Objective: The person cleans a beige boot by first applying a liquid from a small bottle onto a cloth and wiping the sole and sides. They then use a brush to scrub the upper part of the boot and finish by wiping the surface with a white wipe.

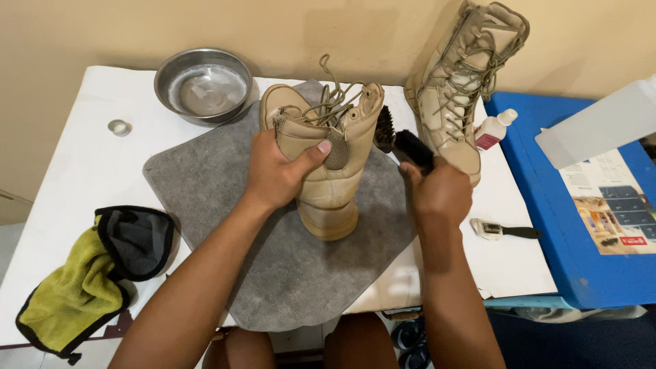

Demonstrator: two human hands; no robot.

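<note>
Steadying the tan boot [328,171] upright on the grey mat [205,184], the left hand [277,174] keeps its grip clamped round the ankle so the right hand [441,191], closed on a black brush [403,147], can work its side.

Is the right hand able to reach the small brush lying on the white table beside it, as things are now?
Probably not at once: the right hand already grips a black brush. The small brush lies close on the white table, with nothing between them.
</note>
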